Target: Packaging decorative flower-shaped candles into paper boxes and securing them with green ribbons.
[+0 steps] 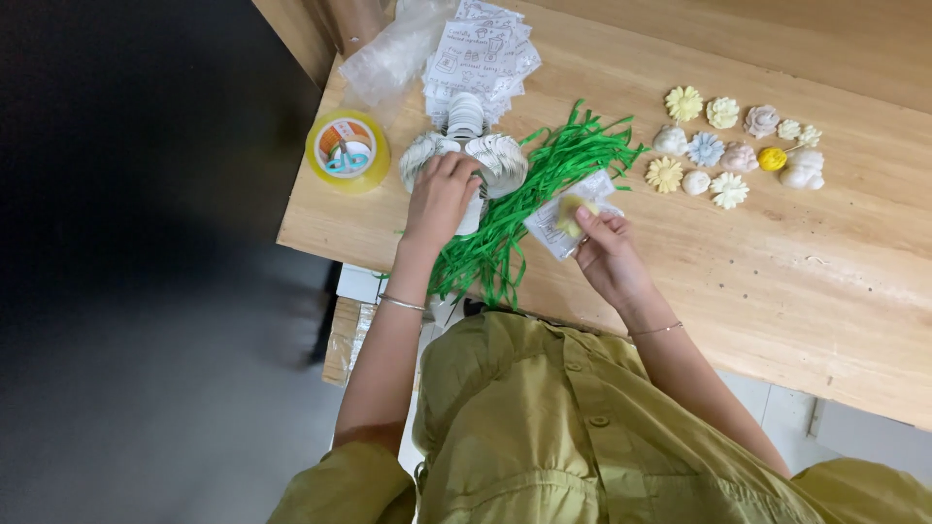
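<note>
Clear packet (pixel 568 215) pinched in right hand (pixel 607 254) | left hand (pixel 442 194) grips white sticker rolls (pixel 466 160)

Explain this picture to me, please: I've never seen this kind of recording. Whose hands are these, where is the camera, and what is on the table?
There is no machine here. One camera, worn on a person's head, looks down at their own two bare hands over a wooden table.

The left hand rests on rolls of white round stickers. The right hand holds a small clear bag with something yellow inside.

Between the hands lies green shredded paper. Farther right sit small flower-shaped pieces in pale colours. To the left is a yellow tape roll; behind the stickers, printed white cards and clear plastic bags.
</note>
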